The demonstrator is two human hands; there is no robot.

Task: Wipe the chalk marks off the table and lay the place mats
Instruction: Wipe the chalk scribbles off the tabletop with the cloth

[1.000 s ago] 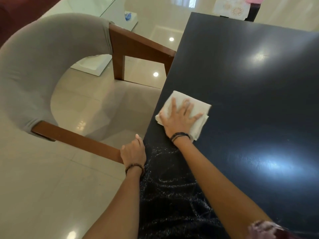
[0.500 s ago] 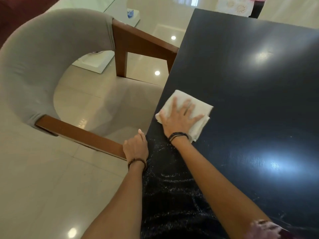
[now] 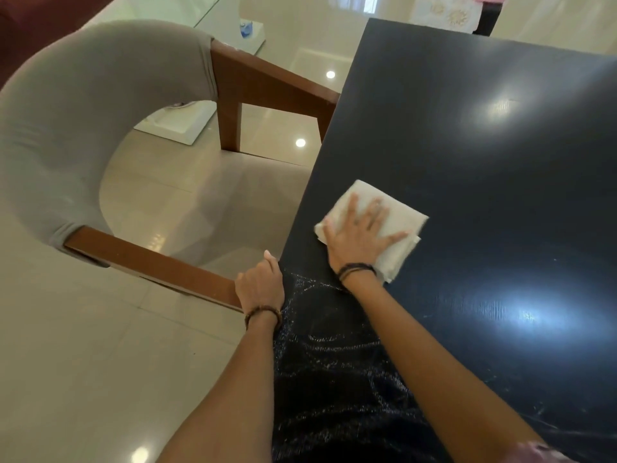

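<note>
A dark table [image 3: 500,155] fills the right half of the head view. White chalk marks [image 3: 334,345] cover its near left part, between my forearms. My right hand [image 3: 360,235] presses flat, with its fingers spread, on a folded white cloth [image 3: 397,259] just beyond the marks. My left hand [image 3: 260,285] holds the table's left edge with curled fingers and the thumb pointing up.
A chair with a grey padded back [image 3: 66,111] and brown wooden arms [image 3: 150,262] stands against the table's left side. Beyond it is glossy tiled floor [image 3: 83,362]. A pale patterned cloth [image 3: 447,11] lies past the table's far end.
My right hand has slid the cloth slightly to the right, away from the table's edge. My left hand stays on the edge.
</note>
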